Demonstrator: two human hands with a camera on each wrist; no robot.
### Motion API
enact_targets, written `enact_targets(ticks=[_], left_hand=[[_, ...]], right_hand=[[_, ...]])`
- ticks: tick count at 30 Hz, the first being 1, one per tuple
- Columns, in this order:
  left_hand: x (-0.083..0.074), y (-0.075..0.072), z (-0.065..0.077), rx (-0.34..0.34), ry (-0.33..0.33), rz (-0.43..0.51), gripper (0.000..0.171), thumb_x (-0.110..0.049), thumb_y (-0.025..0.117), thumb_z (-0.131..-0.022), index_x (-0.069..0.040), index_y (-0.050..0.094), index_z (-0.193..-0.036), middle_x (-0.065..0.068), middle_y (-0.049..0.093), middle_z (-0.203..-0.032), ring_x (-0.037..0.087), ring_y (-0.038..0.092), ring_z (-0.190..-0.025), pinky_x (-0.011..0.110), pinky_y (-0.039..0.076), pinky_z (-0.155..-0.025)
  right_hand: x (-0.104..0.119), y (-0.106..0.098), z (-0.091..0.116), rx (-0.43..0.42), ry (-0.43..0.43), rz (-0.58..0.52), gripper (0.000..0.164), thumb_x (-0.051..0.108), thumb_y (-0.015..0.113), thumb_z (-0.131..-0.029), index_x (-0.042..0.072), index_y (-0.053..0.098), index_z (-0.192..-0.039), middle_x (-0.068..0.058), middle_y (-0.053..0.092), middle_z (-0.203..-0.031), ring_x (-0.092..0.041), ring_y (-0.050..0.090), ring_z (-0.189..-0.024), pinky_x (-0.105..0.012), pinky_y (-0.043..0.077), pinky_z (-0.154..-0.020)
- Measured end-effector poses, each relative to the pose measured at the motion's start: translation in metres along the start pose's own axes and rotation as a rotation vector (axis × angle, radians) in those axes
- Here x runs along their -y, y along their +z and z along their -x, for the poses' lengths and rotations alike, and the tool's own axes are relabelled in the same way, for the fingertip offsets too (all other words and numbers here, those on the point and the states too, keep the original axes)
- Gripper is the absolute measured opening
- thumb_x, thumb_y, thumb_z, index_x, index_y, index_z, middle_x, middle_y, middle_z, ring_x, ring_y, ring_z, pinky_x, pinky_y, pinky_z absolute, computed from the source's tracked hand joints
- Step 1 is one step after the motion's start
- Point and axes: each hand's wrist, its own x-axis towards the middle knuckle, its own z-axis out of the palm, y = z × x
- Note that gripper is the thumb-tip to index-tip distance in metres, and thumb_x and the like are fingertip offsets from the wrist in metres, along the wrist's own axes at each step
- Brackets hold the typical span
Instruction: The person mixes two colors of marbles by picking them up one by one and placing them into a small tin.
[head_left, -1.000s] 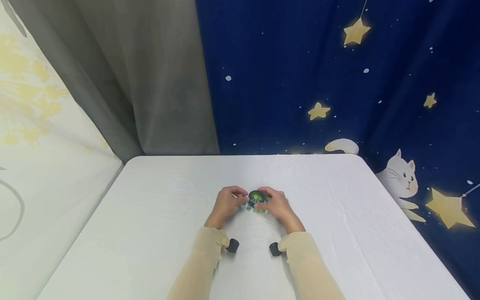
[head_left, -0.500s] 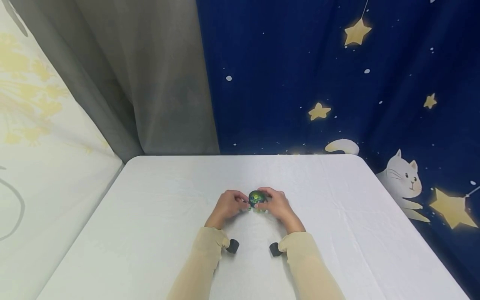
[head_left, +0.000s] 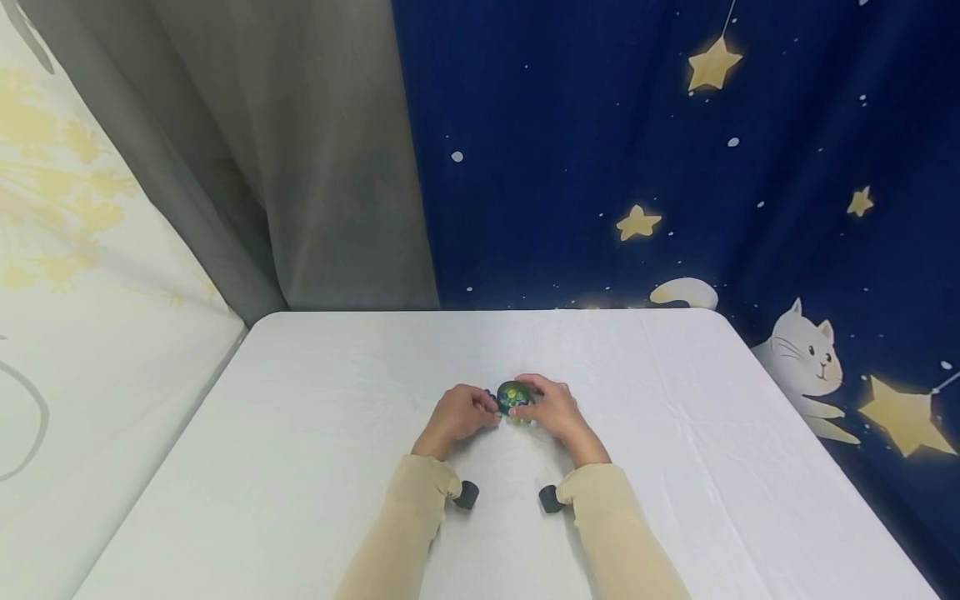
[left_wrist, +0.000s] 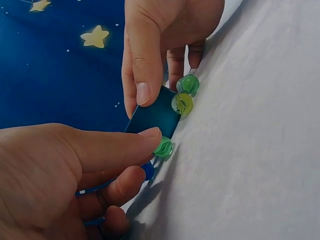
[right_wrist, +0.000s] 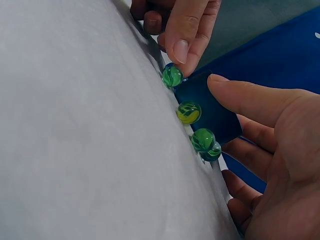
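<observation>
A small dark teal cup (head_left: 513, 398) with marbles inside stands near the middle of the white table. Its smooth side (right_wrist: 210, 107) shows in both wrist views. My right hand (head_left: 557, 407) grips it from the right, thumb on the near side and fingers behind. At its left my left hand (head_left: 459, 412) bends thumb and forefinger close together. The thumb tip lies against a green marble (left_wrist: 163, 147) at the foot of the cup; whether the marble is pinched is unclear. A blue marble (left_wrist: 148, 171) is partly hidden behind the left fingers.
A yellow-green marble (right_wrist: 189, 113) and a green marble (right_wrist: 203, 140) lie along the near foot of the cup, with another half hidden behind. The white cloth-covered table (head_left: 337, 375) runs back to grey (head_left: 337, 167) and starry blue (head_left: 540, 150) curtains.
My left hand has come slightly toward me, its fingertips now over the green marble, and the blue marble shows behind them. My right hand and the cup have stayed in place.
</observation>
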Motion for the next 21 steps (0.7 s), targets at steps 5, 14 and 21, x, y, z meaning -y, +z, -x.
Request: enact_targets(ticks=[5,14,21], left_hand=[[0.0005,0.0022,-0.0006,-0.007,-0.008,-0.023,0.012,-0.016,0.082,-0.074,-0.016,0.072,-0.081,-0.003,0.056,-0.065,0.014,0.05,-0.064,0.031,0.041,-0.064],[0.0014,0.0062,-0.0006,-0.032,0.014,-0.056,0.014,-0.015,0.082,-0.073,-0.016,0.07,-0.08,-0.003,0.056,-0.068,0.015,0.051,-0.065,0.032,0.041,-0.065],[0.0008,0.0075,0.0002,-0.046,0.02,-0.069,0.013,-0.015,0.081,-0.074,-0.016,0.069,-0.079,-0.002,0.056,-0.065,0.016,0.051,-0.063,0.034,0.041,-0.064]], right_hand=[[-0.0004,0.0001,-0.0005,-0.005,-0.004,-0.003,0.052,0.018,0.084,-0.074,0.016,0.065,-0.123,-0.013,0.062,-0.127,-0.033,0.053,-0.121,-0.054,0.035,-0.101],[0.0001,0.0003,0.0007,-0.007,-0.006,0.005,0.052,0.019,0.084,-0.074,0.016,0.066,-0.123,-0.014,0.063,-0.126,-0.034,0.053,-0.121,-0.055,0.035,-0.101],[-0.0006,0.0013,-0.0005,0.003,0.033,0.004,0.053,0.022,0.084,-0.075,0.019,0.065,-0.124,-0.012,0.061,-0.129,-0.035,0.05,-0.124,-0.059,0.032,-0.101]])
